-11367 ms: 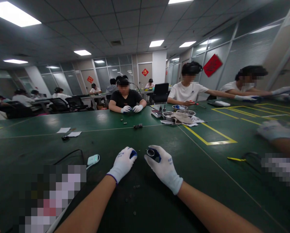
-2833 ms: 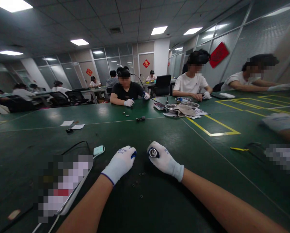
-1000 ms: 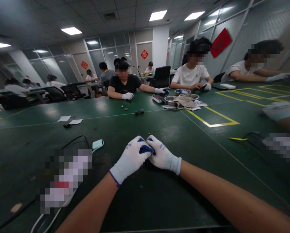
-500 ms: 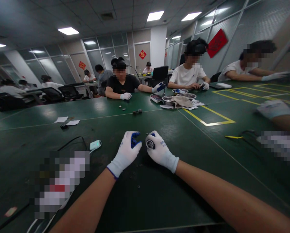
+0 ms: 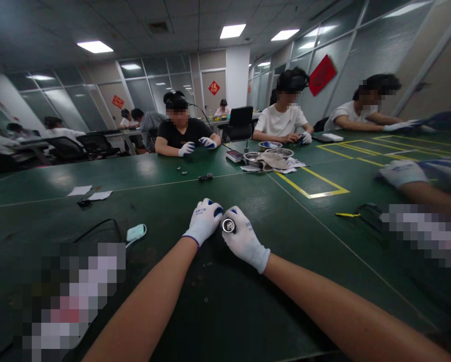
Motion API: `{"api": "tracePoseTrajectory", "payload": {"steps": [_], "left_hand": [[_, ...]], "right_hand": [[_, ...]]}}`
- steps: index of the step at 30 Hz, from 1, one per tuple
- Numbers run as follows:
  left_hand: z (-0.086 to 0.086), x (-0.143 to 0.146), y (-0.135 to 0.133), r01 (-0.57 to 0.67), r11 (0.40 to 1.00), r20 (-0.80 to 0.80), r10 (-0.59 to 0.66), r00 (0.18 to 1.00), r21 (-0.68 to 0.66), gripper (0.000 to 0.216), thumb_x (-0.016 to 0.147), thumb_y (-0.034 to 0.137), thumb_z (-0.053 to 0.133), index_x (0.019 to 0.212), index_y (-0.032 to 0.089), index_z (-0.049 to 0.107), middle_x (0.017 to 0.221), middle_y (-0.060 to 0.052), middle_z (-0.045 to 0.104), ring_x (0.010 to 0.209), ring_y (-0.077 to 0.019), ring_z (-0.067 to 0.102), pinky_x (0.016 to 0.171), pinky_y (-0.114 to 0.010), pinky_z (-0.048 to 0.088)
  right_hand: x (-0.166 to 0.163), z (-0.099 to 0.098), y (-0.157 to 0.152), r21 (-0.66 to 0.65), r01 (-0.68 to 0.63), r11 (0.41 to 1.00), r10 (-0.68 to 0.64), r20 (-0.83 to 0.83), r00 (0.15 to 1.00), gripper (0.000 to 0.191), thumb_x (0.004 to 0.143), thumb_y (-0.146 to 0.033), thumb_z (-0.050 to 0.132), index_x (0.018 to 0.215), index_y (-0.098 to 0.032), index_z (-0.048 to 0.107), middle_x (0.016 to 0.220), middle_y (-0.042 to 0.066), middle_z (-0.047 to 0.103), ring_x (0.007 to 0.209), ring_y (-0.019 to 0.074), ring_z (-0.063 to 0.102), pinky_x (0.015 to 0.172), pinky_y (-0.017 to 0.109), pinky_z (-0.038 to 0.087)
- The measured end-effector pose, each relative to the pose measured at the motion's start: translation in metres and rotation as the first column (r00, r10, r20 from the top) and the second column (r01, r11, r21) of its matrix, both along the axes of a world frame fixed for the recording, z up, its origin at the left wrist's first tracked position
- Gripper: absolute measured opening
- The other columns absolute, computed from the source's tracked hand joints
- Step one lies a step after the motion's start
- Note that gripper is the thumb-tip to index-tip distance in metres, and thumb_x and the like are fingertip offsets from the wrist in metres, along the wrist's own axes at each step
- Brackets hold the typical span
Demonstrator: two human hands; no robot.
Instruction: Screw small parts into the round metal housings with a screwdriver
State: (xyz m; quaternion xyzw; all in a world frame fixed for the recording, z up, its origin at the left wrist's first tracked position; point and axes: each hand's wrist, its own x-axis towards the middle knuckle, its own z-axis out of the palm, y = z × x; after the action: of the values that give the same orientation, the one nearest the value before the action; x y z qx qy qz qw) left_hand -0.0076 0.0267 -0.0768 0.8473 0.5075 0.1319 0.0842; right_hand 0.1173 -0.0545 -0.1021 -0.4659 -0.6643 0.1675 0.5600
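Both my hands wear white gloves with blue fingertips and rest on the green table [image 5: 248, 311]. My right hand [image 5: 244, 241] is closed around a small round metal part [image 5: 228, 225] whose shiny ring faces me. My left hand [image 5: 204, 220] sits just to its left, fingers curled and pinched toward the part; what the fingertips hold is too small to see. Several tiny dark screws or washers [image 5: 207, 263] lie on the table between my forearms.
A pale teal device [image 5: 136, 232] with a black cable lies to the left. Steel bowls and a rag [image 5: 270, 160] sit mid-table by yellow tape lines [image 5: 316, 186]. Papers [image 5: 85, 192] lie far left. Other people sit opposite; a gloved hand [image 5: 402, 172] rests at right.
My hands have drawn slightly closer together, the left one curling in toward the round part. The view has shifted a little downward and right.
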Motion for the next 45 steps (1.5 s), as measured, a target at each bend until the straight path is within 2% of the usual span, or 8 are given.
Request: {"api": "tracePoseTrajectory", "payload": {"steps": [3, 6, 11, 17, 20, 23, 29, 45], "left_hand": [[0.000, 0.000, 0.000, 0.011, 0.999, 0.054, -0.009, 0.999, -0.033, 0.024, 0.098, 0.029, 0.056, 0.113, 0.020, 0.072, 0.122, -0.014, 0.067, 0.116, -0.0287, 0.063, 0.103, -0.041, 0.049], [-0.001, -0.009, -0.010, 0.041, 0.997, 0.268, -0.024, 0.963, -0.061, 0.021, 0.099, 0.026, 0.054, 0.114, 0.020, 0.067, 0.111, -0.011, 0.073, 0.105, -0.0251, 0.069, 0.098, -0.039, 0.053], [-0.004, -0.026, -0.035, 0.067, 0.995, 0.594, -0.014, 0.804, -0.067, 0.016, 0.093, 0.021, 0.059, 0.106, 0.020, 0.068, 0.109, -0.007, 0.076, 0.104, -0.0223, 0.071, 0.099, -0.038, 0.055], [0.010, -0.038, -0.054, 0.133, 0.967, 0.752, 0.078, 0.655, -0.216, 0.023, 0.085, 0.020, 0.065, 0.108, 0.016, 0.070, 0.110, -0.008, 0.077, 0.105, -0.0230, 0.071, 0.102, -0.042, 0.057], [0.024, -0.045, -0.064, 0.147, 0.971, 0.736, 0.040, 0.676, -0.188, 0.026, 0.085, 0.024, 0.068, 0.110, 0.017, 0.071, 0.111, -0.008, 0.077, 0.104, -0.0234, 0.070, 0.102, -0.043, 0.057], [0.036, -0.049, -0.074, 0.192, 0.975, 0.654, -0.075, 0.753, -0.108, 0.019, 0.086, 0.025, 0.069, 0.103, 0.019, 0.074, 0.106, -0.006, 0.075, 0.102, -0.0227, 0.069, 0.100, -0.042, 0.057], [0.038, -0.050, -0.079, 0.298, 0.954, 0.479, -0.247, 0.843, -0.032, 0.011, 0.088, 0.029, 0.072, 0.089, 0.021, 0.080, 0.101, -0.005, 0.064, 0.093, -0.0197, 0.065, 0.087, -0.034, 0.056], [0.047, -0.047, -0.091, 0.310, 0.951, 0.205, -0.304, 0.931, -0.001, 0.012, 0.093, 0.021, 0.065, 0.088, 0.018, 0.075, 0.099, -0.005, 0.064, 0.092, -0.0200, 0.063, 0.083, -0.033, 0.055]], "right_hand": [[0.000, 0.004, -0.004, 0.003, -0.059, 0.998, 0.059, 0.008, 0.998, 0.019, 0.072, -0.005, 0.057, 0.079, -0.023, 0.056, 0.088, 0.002, 0.053, 0.080, 0.0191, 0.054, 0.072, 0.033, 0.049], [0.002, 0.007, -0.007, -0.010, -0.111, 0.994, 0.111, 0.022, 0.994, 0.015, 0.077, -0.009, 0.059, 0.080, -0.023, 0.055, 0.088, 0.002, 0.054, 0.080, 0.0191, 0.054, 0.073, 0.033, 0.049], [0.004, 0.009, -0.008, -0.029, -0.142, 0.989, 0.144, 0.063, 0.988, 0.013, 0.081, -0.014, 0.060, 0.076, -0.023, 0.052, 0.090, 0.003, 0.053, 0.082, 0.0198, 0.055, 0.073, 0.034, 0.048], [0.006, 0.008, -0.006, -0.061, -0.172, 0.983, 0.176, 0.074, 0.982, 0.015, 0.076, -0.011, 0.059, 0.076, -0.023, 0.051, 0.089, 0.002, 0.052, 0.082, 0.0200, 0.054, 0.073, 0.033, 0.046], [0.005, 0.008, -0.007, -0.065, -0.185, 0.981, 0.190, 0.079, 0.979, 0.016, 0.073, -0.011, 0.059, 0.076, -0.024, 0.049, 0.088, 0.002, 0.051, 0.080, 0.0199, 0.053, 0.070, 0.033, 0.044], [0.003, 0.008, -0.007, -0.065, -0.196, 0.978, 0.202, 0.087, 0.976, 0.016, 0.076, -0.012, 0.058, 0.074, -0.024, 0.047, 0.086, 0.001, 0.049, 0.076, 0.0185, 0.051, 0.067, 0.032, 0.042], [0.001, 0.008, -0.007, -0.074, -0.239, 0.968, 0.247, 0.131, 0.960, 0.015, 0.079, -0.013, 0.060, 0.075, -0.023, 0.048, 0.085, 0.000, 0.050, 0.075, 0.0168, 0.052, 0.066, 0.031, 0.040], [0.000, 0.008, -0.012, -0.104, -0.329, 0.939, 0.344, 0.206, 0.916, 0.015, 0.083, -0.008, 0.059, 0.077, -0.021, 0.053, 0.088, 0.001, 0.049, 0.077, 0.0157, 0.052, 0.067, 0.029, 0.043]]}}
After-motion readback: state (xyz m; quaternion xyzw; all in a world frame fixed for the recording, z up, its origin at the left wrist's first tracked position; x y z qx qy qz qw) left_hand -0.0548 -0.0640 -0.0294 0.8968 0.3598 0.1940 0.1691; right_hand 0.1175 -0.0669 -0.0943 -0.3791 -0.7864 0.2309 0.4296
